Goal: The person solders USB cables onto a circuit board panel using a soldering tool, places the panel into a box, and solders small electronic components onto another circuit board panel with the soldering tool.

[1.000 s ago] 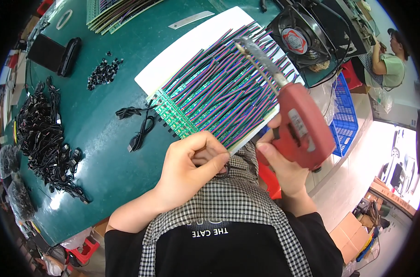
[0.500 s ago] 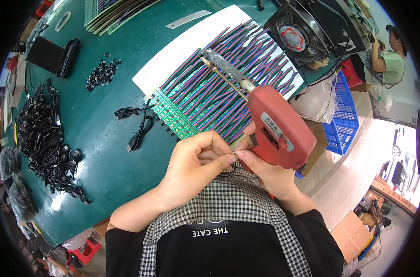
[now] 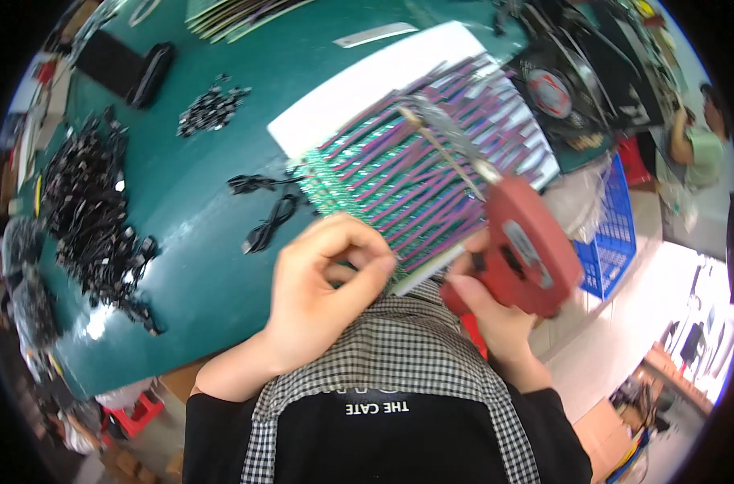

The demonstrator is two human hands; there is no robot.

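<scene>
My right hand is wrapped round the handle of a red soldering gun. Its long metal barrel points up and left, over a row of green circuit boards with dark, red and blue wires. These boards lie on a white sheet. My left hand is closed at the near edge of the boards, thumb and forefinger pressed together; anything between the fingertips is too small or blurred to name. Two short black cables lie left of the boards, beyond my left hand.
A heap of black cables covers the table's left side. Small black connectors, a black case and a steel ruler lie farther back. At right are a fan, a blue crate and a person.
My hands, fingertips together before, have parted. The soldering gun in my right hand has moved right, away from my left hand. The whole view has shifted a little and is blurred.
</scene>
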